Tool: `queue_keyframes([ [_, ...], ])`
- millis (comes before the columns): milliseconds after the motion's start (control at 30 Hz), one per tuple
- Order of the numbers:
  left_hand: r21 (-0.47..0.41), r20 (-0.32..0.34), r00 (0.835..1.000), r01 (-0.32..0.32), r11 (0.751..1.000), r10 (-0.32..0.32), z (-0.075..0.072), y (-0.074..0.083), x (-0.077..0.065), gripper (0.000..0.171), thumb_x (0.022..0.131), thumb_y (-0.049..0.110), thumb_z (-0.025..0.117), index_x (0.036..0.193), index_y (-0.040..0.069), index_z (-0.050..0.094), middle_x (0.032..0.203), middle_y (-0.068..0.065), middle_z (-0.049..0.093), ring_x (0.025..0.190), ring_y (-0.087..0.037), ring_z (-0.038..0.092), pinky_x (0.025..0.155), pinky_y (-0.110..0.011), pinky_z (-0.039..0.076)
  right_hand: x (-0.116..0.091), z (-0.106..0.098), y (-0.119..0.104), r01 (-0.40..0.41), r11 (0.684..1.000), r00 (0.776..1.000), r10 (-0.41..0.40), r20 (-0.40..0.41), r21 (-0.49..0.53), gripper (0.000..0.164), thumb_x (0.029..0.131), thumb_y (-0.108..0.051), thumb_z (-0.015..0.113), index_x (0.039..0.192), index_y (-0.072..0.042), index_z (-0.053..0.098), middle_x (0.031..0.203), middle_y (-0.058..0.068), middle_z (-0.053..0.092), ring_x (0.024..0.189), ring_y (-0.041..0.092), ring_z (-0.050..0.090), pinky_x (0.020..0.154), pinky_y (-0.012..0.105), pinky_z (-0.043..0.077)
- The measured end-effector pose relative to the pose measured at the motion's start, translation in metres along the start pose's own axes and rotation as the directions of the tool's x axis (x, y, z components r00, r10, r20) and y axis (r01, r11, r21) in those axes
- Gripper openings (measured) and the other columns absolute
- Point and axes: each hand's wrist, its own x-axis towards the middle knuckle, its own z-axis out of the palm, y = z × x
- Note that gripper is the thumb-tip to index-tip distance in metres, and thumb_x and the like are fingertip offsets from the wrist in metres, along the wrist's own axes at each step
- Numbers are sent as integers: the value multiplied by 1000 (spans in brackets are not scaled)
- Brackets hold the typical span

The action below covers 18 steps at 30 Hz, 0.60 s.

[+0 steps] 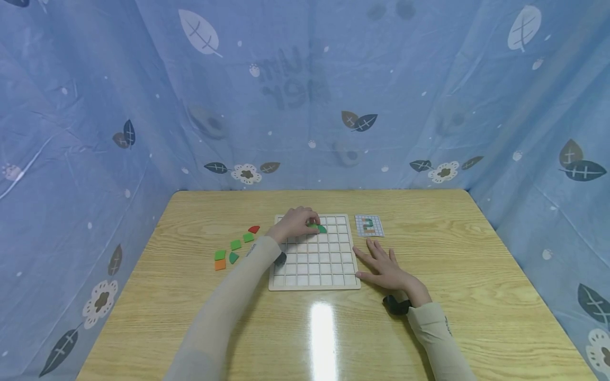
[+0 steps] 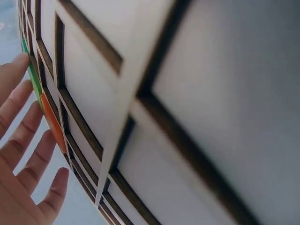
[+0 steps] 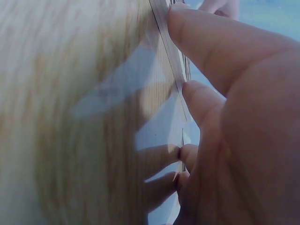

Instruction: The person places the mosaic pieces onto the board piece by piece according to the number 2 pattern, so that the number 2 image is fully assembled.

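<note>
A white grid board lies on the table. Over its far part is my left hand, thumb and fingertips on a light green square tile at the board's surface. One side of that tile meets a dark green quarter-round tile; on the other side an orange tile lies on the grid, mostly hidden by the hand in the head view. My right hand is spread flat beside the board, with its thumb and index fingertips at the right rim.
Left of the board lie loose tiles: a red quarter-round, several light green squares, a dark green quarter-round and an orange square. A pattern card sits to the right of the board. Blue curtains surround the wooden table.
</note>
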Motion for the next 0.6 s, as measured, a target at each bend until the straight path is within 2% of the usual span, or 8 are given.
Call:
queue_keyframes([
  [267, -25, -26, 1000, 11, 1000, -12, 0, -1, -3, 22, 84, 43, 65, 102, 29, 64, 96, 7, 57, 88, -12, 50, 82, -35, 38, 0, 0, -1, 0, 1000, 1000, 0, -2, -3, 67, 92, -39, 53, 148, -17, 23, 153, 23, -1, 139, 44, -7, 101, 67, -11],
  [600, -120, -60, 998, 22, 992, -29, -9, 0, -11, 30, 86, 37, 65, 111, 21, 64, 104, 4, 59, 98, -16, 52, 91, -43, 36, -1, -1, -3, 1, 1000, 1000, -1, -3, -1, 66, 92, -37, 54, 147, -14, 25, 152, 25, 0, 138, 45, -6, 101, 68, -11],
])
